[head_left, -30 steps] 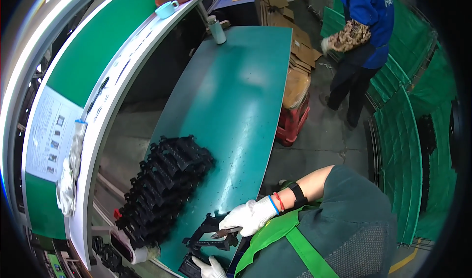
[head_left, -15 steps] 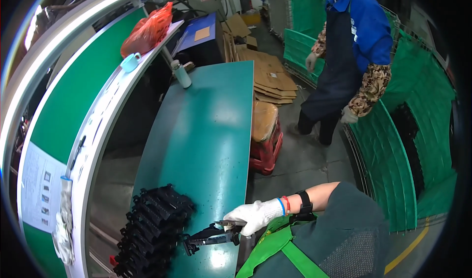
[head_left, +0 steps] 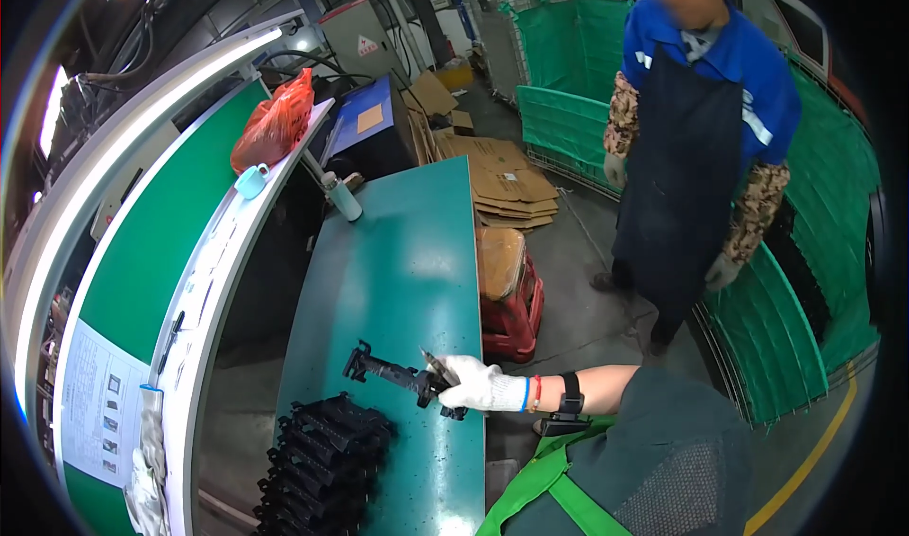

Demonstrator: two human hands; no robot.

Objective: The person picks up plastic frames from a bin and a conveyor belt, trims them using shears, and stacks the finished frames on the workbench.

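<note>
While a long black part points toward ten o'clock over the green tabletop, the right hand, in a white glove, curls closed around its near end. The same hand also has hold of a small dark tool, with its tip poking up toward eleven o'clock. I cannot tell how open the left hand is or what it has, as it is out of sight.

From the black part, a big pile of black pieces sits at seven o'clock on the tabletop. A pale bottle stands at eleven o'clock, near the far end. Also near eleven, a light blue cup and a red bag sit on a white shelf. White gloves lie at eight o'clock. Flat brown cardboard lies at one o'clock. A person in a dark apron stands at two o'clock.
</note>
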